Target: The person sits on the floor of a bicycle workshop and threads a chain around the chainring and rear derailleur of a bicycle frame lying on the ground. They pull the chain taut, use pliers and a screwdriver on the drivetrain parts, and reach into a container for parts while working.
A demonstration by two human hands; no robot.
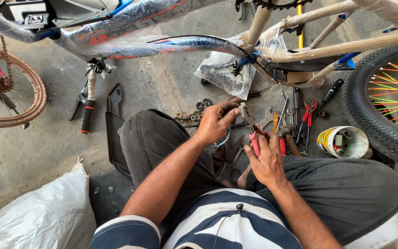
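We are squeezing the red-handled pliers (249,129) in our right hand (267,159), jaws up, while our left hand (215,122) is pinching a small part, too small to identify, at the jaws, steadying it above the tools (300,117) on the floor.

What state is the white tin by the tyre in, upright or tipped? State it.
Tipped. The white tin lies on its side on the concrete floor, its open mouth facing the camera, with small parts visible inside.
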